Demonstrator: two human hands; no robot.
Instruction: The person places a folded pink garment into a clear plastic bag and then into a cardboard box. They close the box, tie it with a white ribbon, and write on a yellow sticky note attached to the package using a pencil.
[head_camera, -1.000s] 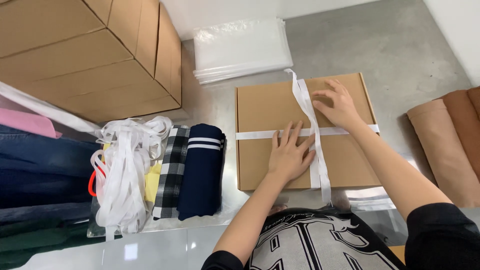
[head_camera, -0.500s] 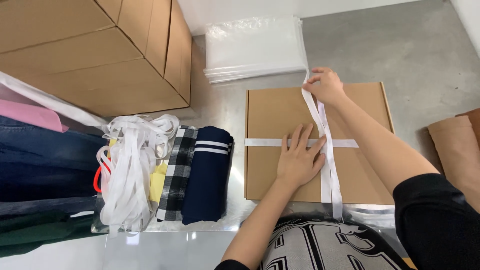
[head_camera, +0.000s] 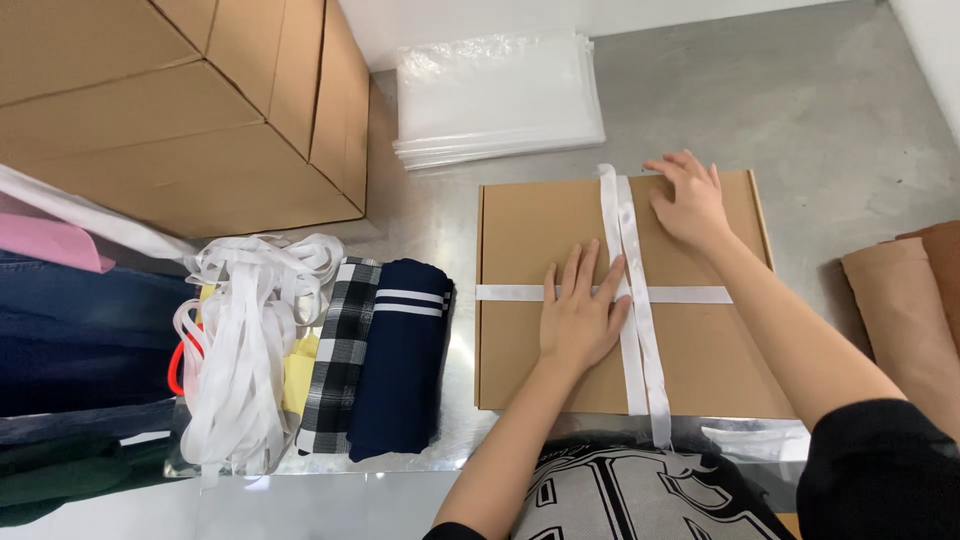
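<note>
We press our left hand (head_camera: 580, 325) flat on the white ribbon (head_camera: 640, 330) crossing, pinning it to the flat cardboard box (head_camera: 530, 240), while our right hand (head_camera: 690, 200), fingers spread, steadies the far edge.

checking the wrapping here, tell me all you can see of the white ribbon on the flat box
The white ribbon looks like flat, smooth fabric tape. It crosses the flat brown cardboard box both ways: one band runs side to side, a doubled band runs from the far edge to the near edge, its end hanging past the near edge. The left hand presses flat on the crossing; the right hand rests on the box beside the far end.
</note>
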